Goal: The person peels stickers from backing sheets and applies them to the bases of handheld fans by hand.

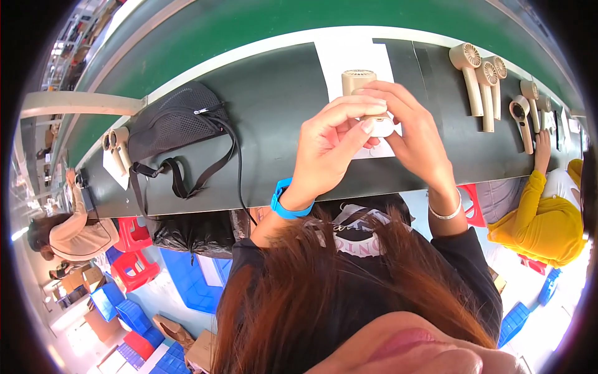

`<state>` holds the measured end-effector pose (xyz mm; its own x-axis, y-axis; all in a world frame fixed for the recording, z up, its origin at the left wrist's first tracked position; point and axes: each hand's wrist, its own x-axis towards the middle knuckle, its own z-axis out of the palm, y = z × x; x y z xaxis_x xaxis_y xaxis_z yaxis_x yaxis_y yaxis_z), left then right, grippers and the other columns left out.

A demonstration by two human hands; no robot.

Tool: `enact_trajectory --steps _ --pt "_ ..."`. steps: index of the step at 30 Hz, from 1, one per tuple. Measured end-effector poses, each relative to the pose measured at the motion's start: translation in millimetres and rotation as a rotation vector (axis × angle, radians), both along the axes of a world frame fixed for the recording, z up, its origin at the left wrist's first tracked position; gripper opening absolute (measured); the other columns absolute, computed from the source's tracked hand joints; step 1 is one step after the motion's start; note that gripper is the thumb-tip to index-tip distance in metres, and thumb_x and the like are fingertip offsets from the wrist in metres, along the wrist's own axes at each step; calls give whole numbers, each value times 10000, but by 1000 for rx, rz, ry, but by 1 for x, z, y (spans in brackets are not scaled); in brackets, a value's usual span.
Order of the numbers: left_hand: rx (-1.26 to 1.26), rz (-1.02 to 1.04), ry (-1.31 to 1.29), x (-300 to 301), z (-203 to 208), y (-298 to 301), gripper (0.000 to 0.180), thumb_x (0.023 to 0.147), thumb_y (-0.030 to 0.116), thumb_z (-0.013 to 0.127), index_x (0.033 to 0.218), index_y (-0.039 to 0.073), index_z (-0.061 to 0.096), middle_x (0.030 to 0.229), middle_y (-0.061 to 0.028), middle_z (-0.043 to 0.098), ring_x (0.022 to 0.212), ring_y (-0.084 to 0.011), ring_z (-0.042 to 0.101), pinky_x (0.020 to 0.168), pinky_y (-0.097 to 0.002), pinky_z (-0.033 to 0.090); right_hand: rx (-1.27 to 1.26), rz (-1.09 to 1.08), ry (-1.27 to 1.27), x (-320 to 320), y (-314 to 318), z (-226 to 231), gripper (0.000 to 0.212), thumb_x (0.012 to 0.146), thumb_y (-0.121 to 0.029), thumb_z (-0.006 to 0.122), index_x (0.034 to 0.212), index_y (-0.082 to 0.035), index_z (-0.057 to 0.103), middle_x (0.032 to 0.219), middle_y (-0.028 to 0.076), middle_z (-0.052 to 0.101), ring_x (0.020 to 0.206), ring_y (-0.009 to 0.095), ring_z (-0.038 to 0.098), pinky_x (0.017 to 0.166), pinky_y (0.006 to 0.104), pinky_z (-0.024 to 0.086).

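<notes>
Both my hands are closed around a beige handheld fan (pixel 357 80), whose round slotted head points away from me. My left hand (pixel 324 137) wraps it from the left, with the thumb near the close end. From the right, my right hand (pixel 416 124) curls its fingers over the top of it. A small white rounded piece (pixel 381 128) shows between the hands at the near end of the fan; which fingers hold it I cannot tell. The fingers hide most of the fan's middle. Beneath lies a white paper sheet (pixel 380 59) on the dark bench.
Several beige fans (pixel 488 76) lie along the bench at right, near a co-worker in a yellow top (pixel 539 215). A black mesh bag (pixel 177 118) with a strap lies at left, and two more fans (pixel 116 144) are beyond it. Another person (pixel 78 234) sits far left.
</notes>
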<state>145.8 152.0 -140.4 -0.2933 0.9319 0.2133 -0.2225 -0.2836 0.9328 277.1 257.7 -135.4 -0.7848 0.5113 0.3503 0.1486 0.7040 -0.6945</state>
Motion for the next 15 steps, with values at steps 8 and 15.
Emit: enact_trajectory --steps 8,15 --pt "15 195 103 -5 -2 14 285 701 -93 728 922 25 590 990 -73 576 882 -125 594 627 -208 503 72 -4 -68 -17 0 5 387 747 75 523 1120 -20 560 1103 136 598 968 310 610 770 326 490" --pt "215 123 448 -9 -12 20 301 727 -54 702 1000 11 595 1072 -111 585 741 -96 568 556 -213 458 -108 135 44 -15 18 2 414 743 21 569 1151 -49 569 1196 147 572 1115 332 548 904 392 463"
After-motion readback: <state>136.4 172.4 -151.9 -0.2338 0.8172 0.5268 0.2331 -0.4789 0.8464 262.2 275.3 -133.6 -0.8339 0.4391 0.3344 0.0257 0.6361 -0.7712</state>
